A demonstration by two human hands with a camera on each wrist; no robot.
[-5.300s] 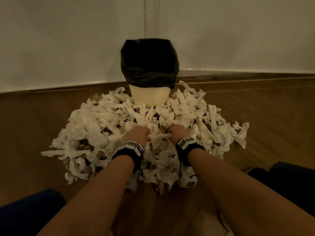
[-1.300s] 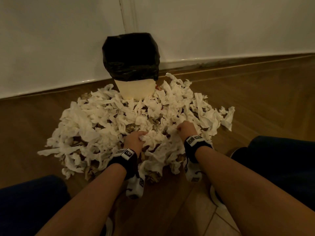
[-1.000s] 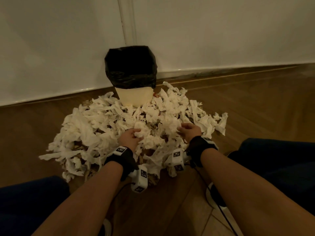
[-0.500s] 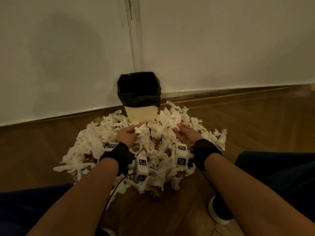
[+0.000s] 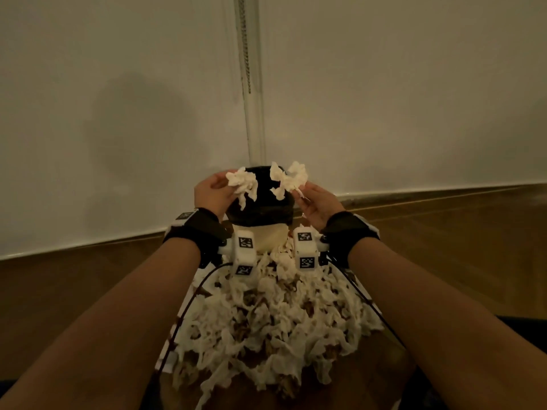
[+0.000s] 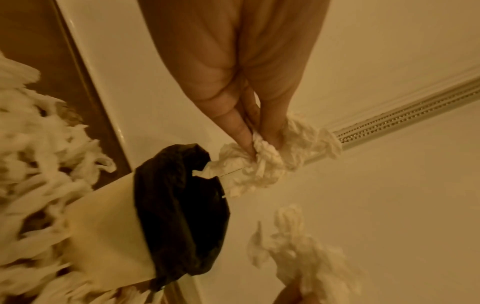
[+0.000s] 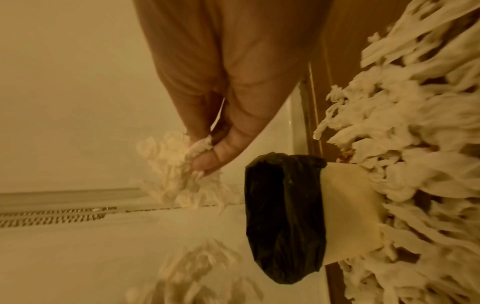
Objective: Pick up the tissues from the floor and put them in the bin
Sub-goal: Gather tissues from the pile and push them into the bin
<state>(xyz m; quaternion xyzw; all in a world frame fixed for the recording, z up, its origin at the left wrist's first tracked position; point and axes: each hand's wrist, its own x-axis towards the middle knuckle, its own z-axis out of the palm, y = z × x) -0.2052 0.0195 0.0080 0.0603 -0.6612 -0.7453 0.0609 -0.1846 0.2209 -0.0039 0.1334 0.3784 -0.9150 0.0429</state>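
Note:
A cream bin (image 5: 270, 239) lined with a black bag (image 5: 259, 208) stands against the wall. A big heap of white tissues (image 5: 275, 327) covers the floor in front of it. My left hand (image 5: 214, 192) pinches a crumpled tissue clump (image 5: 241, 182) over the left side of the bin's mouth. My right hand (image 5: 313, 202) pinches another tissue clump (image 5: 288, 177) over the right side. In the left wrist view the fingers (image 6: 245, 135) squeeze the clump (image 6: 262, 162) just above the bag's rim (image 6: 179, 205). In the right wrist view the thumb (image 7: 221, 152) presses its clump (image 7: 176, 168) beside the bag (image 7: 284, 216).
A white wall (image 5: 118, 113) with a vertical track and bead chain (image 5: 245, 54) rises behind the bin. Brown wooden floor (image 5: 444, 261) spreads to both sides. Dark trouser legs sit at the lower corners of the head view.
Both hands have lifted off the tissue heap, each carrying a clump, and now hold them above the bin's mouth. The head view has tilted up toward the wall.

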